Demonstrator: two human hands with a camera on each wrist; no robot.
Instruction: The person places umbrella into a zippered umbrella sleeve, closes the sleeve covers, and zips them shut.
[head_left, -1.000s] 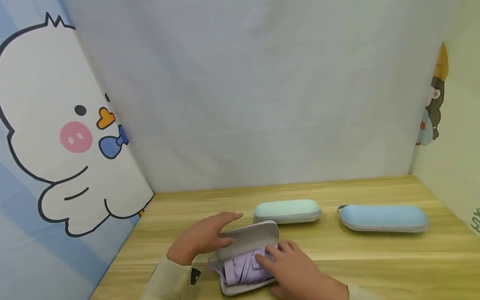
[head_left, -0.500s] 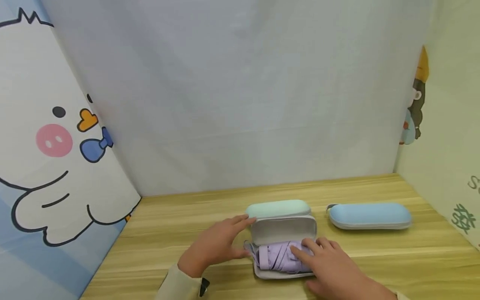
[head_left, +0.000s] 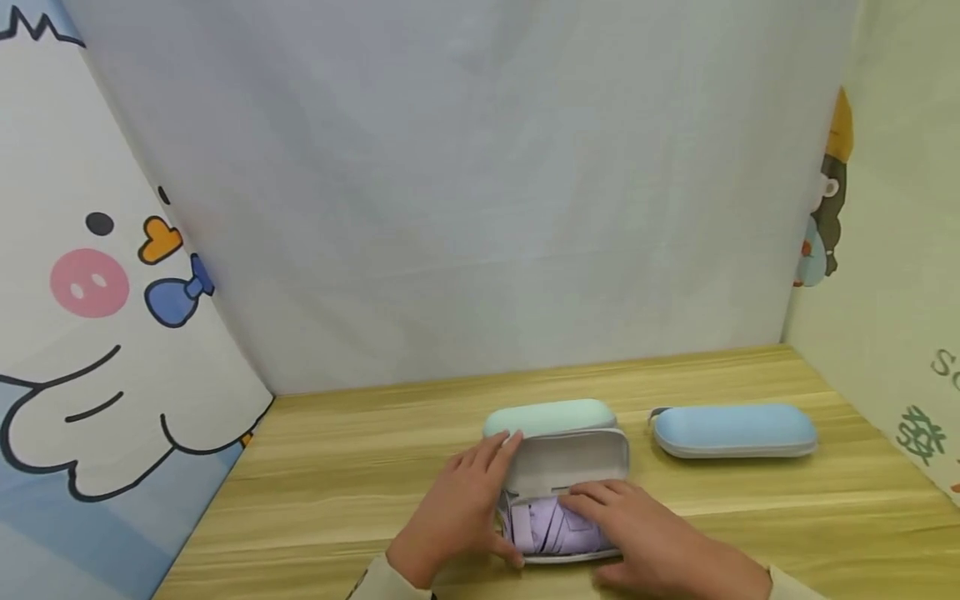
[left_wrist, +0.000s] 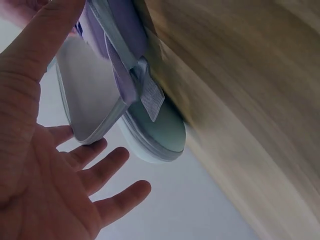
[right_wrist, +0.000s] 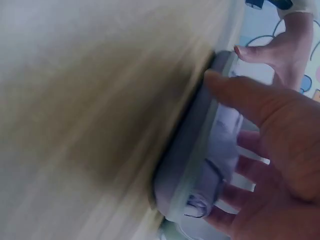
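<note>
A hard oblong case (head_left: 606, 460) lies open on the table, its grey-lined lid raised at the back. A folded lilac umbrella (head_left: 551, 529) sits inside the lower half. My left hand (head_left: 463, 510) is spread at the case's left end, thumb low by the front corner, fingertips at the lid's edge. A grey ribbon tab (left_wrist: 152, 97) hangs at that end in the left wrist view. My right hand (head_left: 645, 527) lies over the umbrella's right end, hiding it. In the right wrist view its thumb reaches to the case's outer front wall, with the fingers along the umbrella (right_wrist: 225, 135).
A closed mint-green case (head_left: 551, 415) stands right behind the raised lid. To the right is a closed light-blue case (head_left: 735, 429). The wood-grain table (head_left: 360, 467) ends at a pale cloth backdrop (head_left: 487, 208), with printed cloth walls on both sides.
My left hand has come to the case's left end, its thumb lower. My right fingers have shifted left over the umbrella. The head view has turned right.
</note>
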